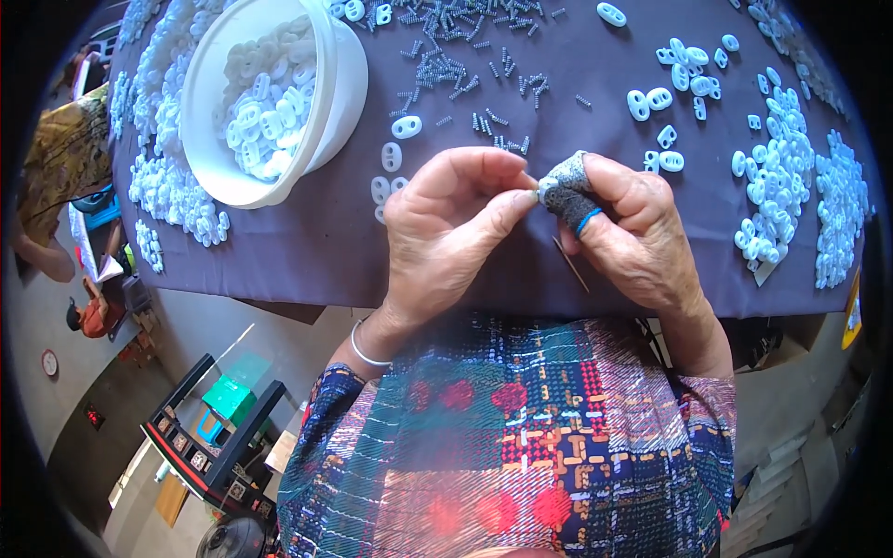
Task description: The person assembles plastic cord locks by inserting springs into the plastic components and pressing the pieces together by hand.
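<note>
My left hand (442, 223) and my right hand (633, 223) meet over the near part of the table. The left thumb and fingertips pinch close together at the right fingertips. Grey and black cloth covers (566, 191) wrap the right thumb and forefinger, which press together. Whatever lies between the fingertips is too small and covered to make out. Several white oval two-holed plastic pieces (393, 153) lie in a column beside the left hand. Small metal springs (498, 118) are scattered beyond the hands. Below the right fingers rests a thin brown stick (571, 265).
A white tub (349, 102) of plastic pieces stands at the far left, with a large heap of pieces (172, 177) around it. More piles (777, 191) spread on the right. Dark cloth (279, 265) covers the table. Other people (98, 312) are at the left, off the table.
</note>
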A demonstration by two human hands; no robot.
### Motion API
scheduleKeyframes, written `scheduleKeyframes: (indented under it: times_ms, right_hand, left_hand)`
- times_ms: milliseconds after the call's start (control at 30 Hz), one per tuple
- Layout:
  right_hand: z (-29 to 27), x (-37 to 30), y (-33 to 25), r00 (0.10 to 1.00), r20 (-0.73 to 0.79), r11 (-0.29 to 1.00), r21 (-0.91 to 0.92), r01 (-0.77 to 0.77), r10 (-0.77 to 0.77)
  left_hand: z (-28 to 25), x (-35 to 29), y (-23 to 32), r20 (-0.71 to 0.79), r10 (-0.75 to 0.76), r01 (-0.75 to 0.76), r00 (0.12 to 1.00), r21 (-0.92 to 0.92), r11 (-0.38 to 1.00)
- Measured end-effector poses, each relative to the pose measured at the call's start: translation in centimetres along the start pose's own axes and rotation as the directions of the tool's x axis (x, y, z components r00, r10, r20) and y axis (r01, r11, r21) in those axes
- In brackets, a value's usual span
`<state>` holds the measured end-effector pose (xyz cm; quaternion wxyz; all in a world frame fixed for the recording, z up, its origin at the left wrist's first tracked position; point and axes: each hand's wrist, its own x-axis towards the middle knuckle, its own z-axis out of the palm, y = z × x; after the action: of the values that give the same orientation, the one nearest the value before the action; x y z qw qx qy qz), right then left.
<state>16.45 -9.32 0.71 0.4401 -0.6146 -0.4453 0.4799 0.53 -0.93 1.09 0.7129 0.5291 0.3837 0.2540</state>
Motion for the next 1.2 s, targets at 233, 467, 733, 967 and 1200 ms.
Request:
scheduleKeyframes:
  times_ms: [233,467,733,967,1200]
  right_hand:
    - [-0.4,-0.3,-1.2,0.972,0.065,0.946,0.222,-0.236,0.227]
    - [-0.5,-0.3,-0.9,0.982,0.104,0.959,0.221,-0.179,0.159]
    - [-0.2,0.0,-0.4,0.989,0.005,0.985,-0.089,0.144,-0.145]
    - [-0.3,0.2,0.0,0.989,0.033,0.981,-0.131,0.144,-0.141]
    - [0.1,0.2,-0.2,0.997,0.036,0.996,-0.036,0.076,-0.074]
  left_hand:
    - [-1.0,-0.2,0.0,-0.003,0.244,-0.22,0.97,0.427,0.877]
    - [-0.7,0.8,-0.1,0.327,0.453,-0.545,0.829,0.649,0.53]
    - [-0.4,1.1,-0.8,0.324,0.497,-0.576,0.805,0.628,0.523]
    - [-0.6,1.7,-0.9,0.367,0.504,-0.618,0.782,0.56,0.551]
    - [-0.9,1.5,-1.0,0.352,0.505,-0.61,0.788,0.557,0.564]
